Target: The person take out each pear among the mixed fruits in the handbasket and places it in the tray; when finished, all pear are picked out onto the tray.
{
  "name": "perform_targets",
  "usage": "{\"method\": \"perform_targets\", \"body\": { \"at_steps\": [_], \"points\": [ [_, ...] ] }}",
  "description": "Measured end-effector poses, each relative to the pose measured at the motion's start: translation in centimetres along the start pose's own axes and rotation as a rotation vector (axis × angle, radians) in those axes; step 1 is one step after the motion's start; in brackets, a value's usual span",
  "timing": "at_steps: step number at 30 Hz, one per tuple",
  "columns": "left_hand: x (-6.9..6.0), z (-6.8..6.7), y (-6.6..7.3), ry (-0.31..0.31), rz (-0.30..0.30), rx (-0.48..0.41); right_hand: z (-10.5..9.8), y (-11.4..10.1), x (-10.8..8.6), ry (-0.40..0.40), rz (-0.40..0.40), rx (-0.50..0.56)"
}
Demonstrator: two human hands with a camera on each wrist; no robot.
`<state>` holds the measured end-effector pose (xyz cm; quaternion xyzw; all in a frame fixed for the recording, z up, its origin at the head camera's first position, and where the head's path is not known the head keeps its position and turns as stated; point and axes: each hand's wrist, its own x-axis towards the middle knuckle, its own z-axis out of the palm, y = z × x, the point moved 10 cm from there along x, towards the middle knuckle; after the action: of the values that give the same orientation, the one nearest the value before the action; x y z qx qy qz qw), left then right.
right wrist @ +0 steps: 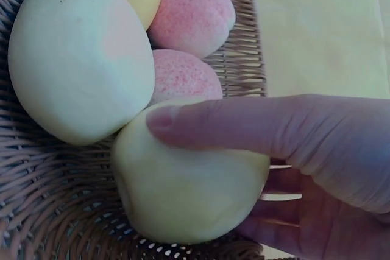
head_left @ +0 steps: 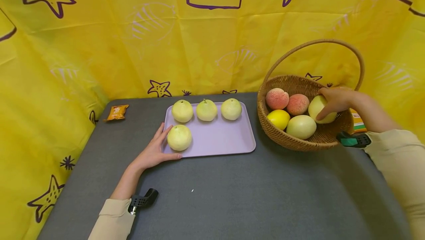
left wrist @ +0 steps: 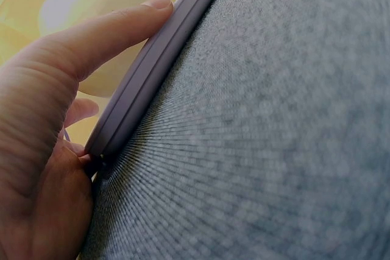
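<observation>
The right hand [head_left: 338, 99] pinches a pale fruit [right wrist: 189, 190], probably firm and slippery, best held round its middle. The left hand [head_left: 151, 154] spreads its fingers against the tray [head_left: 222, 136].

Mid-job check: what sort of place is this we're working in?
Probably an indoor tabletop set up for handling work, though the wider room is out of view. A gray table stands against a yellow starfish-print cloth, with a lilac tray and wicker basket on it.
</observation>
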<state>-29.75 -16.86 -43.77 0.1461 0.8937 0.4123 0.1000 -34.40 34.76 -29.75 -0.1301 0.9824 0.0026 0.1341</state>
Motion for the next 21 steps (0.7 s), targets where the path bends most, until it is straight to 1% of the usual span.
{"method": "perform_targets", "body": {
  "at_steps": [5,10,16,21],
  "points": [
    [0.0,0.0,0.2,-0.003,0.002,-0.008,-0.6,-0.2,-0.7,0.017,-0.006,0.114],
    [-0.1,-0.1,0.2,0.002,0.004,-0.011,-1.1,-0.8,-1.1,0.046,-0.026,0.180],
    [-0.1,0.0,0.2,0.002,-0.003,-0.013,-1.6,-1.6,-1.8,0.110,-0.034,0.224],
    [-0.1,0.0,0.2,0.003,-0.003,-0.012,-1.8,-2.7,-2.5,0.160,-0.039,0.197]
  ]
}}
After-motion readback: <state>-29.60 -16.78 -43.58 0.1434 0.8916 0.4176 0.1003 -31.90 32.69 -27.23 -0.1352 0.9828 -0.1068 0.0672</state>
